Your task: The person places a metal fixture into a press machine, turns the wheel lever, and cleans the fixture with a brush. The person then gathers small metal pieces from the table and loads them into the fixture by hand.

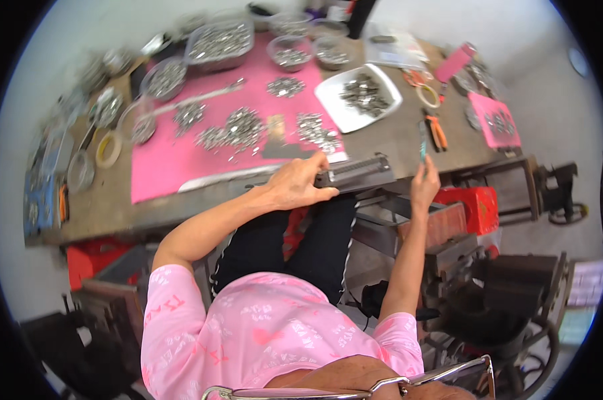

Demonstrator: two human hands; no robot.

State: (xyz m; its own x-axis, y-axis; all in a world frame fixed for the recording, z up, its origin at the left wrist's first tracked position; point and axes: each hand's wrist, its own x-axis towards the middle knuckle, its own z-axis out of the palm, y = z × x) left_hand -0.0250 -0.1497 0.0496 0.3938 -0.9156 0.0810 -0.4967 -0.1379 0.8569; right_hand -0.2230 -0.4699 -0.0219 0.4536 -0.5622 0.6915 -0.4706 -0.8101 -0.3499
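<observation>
My left hand [296, 181] grips the left end of a dark, long metal fixture [358, 172] at the table's front edge, with the thumb on the near side and the fingers over the far side. A slotted or ribbed strip runs along the fixture's top. To the right, apart from the fixture, my right hand [425, 185] pinches a slim teal tool [423, 143] that points away from me; its exact kind is blurred. Orange-handled pliers [436, 132] lie just right of that tool. Piles of small silver metal parts [245, 127] cover the pink mat [171, 157] beyond my left hand.
A white tray [331, 100] of metal pieces sits beyond the fixture. Tubs of silver parts [220, 43] line the back. Tape rolls [108, 148], a pink bottle [456, 61] and a small pink mat [495, 123] with parts stand at the sides. Red stools [471, 207] are under the table.
</observation>
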